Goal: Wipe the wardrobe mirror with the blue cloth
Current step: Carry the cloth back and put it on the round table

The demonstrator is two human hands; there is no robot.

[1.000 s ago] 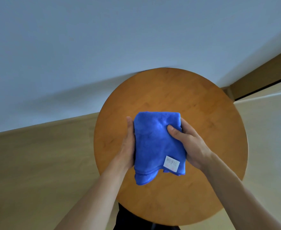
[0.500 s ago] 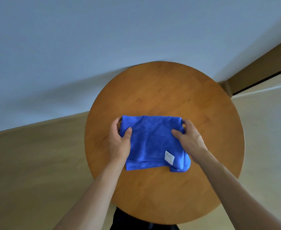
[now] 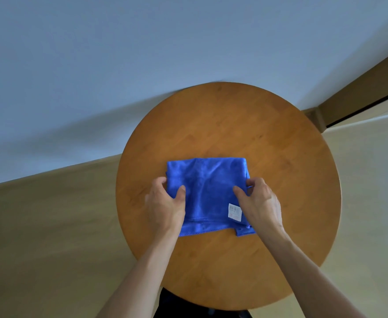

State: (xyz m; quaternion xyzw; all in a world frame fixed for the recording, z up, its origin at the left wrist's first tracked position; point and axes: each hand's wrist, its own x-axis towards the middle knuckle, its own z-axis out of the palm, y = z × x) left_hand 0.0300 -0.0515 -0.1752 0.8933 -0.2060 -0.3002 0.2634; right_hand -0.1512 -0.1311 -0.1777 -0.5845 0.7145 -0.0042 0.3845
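Both hands are low over the round wooden table and each one grasps one side of the blue cloth. The left hand pinches the left edge of the cloth: its thumb lies on top of the fabric and its fingers are curled at the edge. The right hand pinches the right edge in the same way, with the thumb on top and the fingers curled round the side.

The cloth is between the two hands, folded into a rough rectangle, and it lies flat on the table. Its far edge reaches beyond the fingertips and its near edge is close to the wrists. A small white label is sewn on the cloth and touches the inner side of the right hand. Below the right hand one corner of the cloth sticks out a little.

Beyond the hands, behind the table, stands a pale wall. To the left of the left hand there is a light floor. Far to the right of the right hand runs a brown wooden frame.
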